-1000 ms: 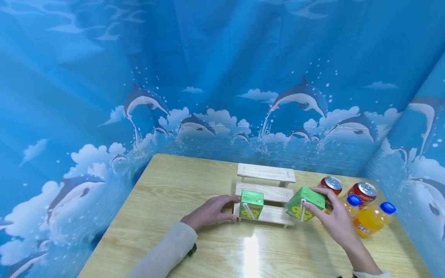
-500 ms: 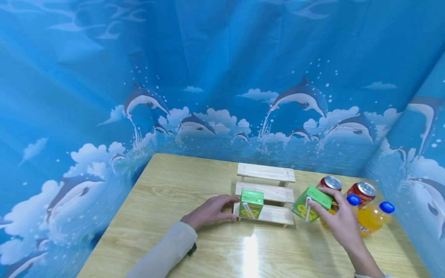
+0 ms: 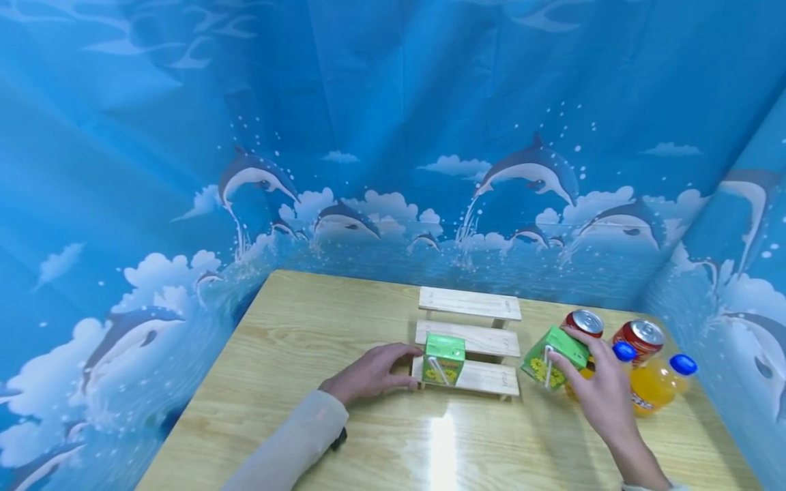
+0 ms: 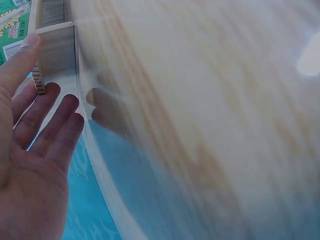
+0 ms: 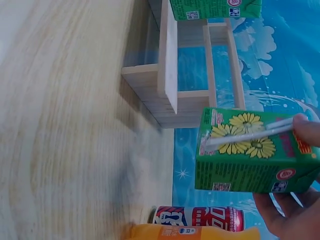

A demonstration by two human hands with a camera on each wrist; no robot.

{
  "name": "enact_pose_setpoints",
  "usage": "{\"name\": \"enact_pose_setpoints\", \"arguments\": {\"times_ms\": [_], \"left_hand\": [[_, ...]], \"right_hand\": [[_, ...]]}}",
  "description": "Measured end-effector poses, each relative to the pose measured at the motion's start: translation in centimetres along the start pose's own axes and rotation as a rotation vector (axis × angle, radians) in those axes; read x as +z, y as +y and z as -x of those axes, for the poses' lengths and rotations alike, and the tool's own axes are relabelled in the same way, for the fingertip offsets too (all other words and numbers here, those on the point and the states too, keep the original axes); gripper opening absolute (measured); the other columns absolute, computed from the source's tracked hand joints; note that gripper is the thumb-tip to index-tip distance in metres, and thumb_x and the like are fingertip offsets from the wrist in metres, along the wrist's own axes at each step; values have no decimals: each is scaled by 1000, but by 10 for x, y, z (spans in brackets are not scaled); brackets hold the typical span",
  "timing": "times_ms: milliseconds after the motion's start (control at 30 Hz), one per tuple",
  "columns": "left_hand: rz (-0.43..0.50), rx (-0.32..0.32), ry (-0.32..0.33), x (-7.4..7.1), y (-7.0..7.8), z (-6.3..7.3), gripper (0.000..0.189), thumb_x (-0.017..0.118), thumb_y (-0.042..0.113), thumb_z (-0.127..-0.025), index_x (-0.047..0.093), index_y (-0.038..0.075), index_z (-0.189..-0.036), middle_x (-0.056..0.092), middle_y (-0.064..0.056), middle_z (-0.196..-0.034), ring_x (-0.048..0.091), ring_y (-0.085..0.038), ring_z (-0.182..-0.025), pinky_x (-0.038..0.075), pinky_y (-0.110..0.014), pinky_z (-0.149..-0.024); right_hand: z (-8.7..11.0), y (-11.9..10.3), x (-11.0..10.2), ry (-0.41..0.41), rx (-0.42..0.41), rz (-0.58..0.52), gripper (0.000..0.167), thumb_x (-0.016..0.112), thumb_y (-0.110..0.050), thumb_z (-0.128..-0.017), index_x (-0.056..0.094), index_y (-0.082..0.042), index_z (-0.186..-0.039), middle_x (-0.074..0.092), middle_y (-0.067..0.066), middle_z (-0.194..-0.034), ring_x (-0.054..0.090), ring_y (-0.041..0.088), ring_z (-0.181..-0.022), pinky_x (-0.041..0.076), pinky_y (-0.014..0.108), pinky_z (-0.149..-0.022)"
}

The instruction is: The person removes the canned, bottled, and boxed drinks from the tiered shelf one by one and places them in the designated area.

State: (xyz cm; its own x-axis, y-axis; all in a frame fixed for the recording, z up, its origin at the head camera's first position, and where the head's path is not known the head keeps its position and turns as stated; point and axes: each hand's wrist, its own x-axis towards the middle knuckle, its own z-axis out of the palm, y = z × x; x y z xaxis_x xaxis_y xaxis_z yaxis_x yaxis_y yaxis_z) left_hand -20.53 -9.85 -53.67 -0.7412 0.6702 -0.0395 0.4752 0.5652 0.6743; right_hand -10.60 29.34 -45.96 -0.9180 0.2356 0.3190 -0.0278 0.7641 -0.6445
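A green juice box [image 3: 552, 358] with yellow flowers and a white straw is gripped in my right hand [image 3: 602, 385], held tilted just off the right end of a three-step wooden shelf [image 3: 485, 378]. In the right wrist view, the thumb lies on the straw side and the fingers on the opposite side of this held juice box [image 5: 250, 150]. A second green juice box [image 3: 444, 359] stands upright on the shelf's lowest step, towards the left. My left hand [image 3: 374, 372] holds the left end of that step between thumb and index finger; the other fingers extend loosely.
Two red cans [image 3: 640, 337] and two orange drink bottles with blue caps [image 3: 660, 385] stand at the table's right side, partly behind my right hand. A blue dolphin-print curtain [image 3: 393, 170] closes off the back and sides of the wooden table [image 3: 295, 327].
My right hand has carried its juice box a little to the right, away from the shelf. The left hand and the juice box on the step have stayed put.
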Motion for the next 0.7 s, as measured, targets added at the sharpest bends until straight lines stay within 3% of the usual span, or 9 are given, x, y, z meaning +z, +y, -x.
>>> {"name": "enact_pose_setpoints", "arguments": {"times_ms": [133, 233, 367, 500, 700], "left_hand": [[-1, 2, 2, -1, 0, 0, 68, 75, 49, -101, 53, 26, -161, 57, 8, -162, 54, -14, -149, 46, -39, -128], [-1, 7, 1, -1, 0, 0, 67, 75, 49, -101, 53, 25, -161, 57, 8, -162, 54, -14, -149, 47, -39, -127], [-2, 11, 0, -1, -1, 0, 67, 75, 49, -102, 53, 25, -161, 57, 8, -161, 55, -14, -148, 47, -39, -127], [-3, 13, -3, -1, -1, 0, 67, 74, 50, -102, 54, 25, -160, 58, 7, -161, 56, -14, -148, 48, -39, -126], [-8, 7, -4, -1, -1, 0, 68, 74, 51, -101, 54, 25, -160, 58, 7, -161, 55, -15, -149, 47, -40, -127]], "right_hand": [[0, 1, 3, 25, -5, 37, 56, 81, -27, -102, 61, -7, -151, 62, 25, -136, 60, 35, -107, 43, 9, -71], [0, 2, 5, 35, -6, 66, 56, 82, -24, -101, 61, -6, -151, 62, 26, -135, 60, 37, -106, 45, 17, -74], [0, 4, 9, 18, 9, 89, 56, 80, -22, -102, 60, -6, -152, 61, 28, -138, 60, 42, -111, 55, 44, -82], [1, 6, 13, -14, 32, 85, 56, 78, -21, -103, 59, -6, -153, 58, 31, -143, 57, 47, -118, 55, 66, -89], [1, 8, 19, -22, 36, 87, 56, 77, -18, -104, 56, -4, -154, 56, 32, -145, 56, 48, -119, 53, 66, -91]]}}
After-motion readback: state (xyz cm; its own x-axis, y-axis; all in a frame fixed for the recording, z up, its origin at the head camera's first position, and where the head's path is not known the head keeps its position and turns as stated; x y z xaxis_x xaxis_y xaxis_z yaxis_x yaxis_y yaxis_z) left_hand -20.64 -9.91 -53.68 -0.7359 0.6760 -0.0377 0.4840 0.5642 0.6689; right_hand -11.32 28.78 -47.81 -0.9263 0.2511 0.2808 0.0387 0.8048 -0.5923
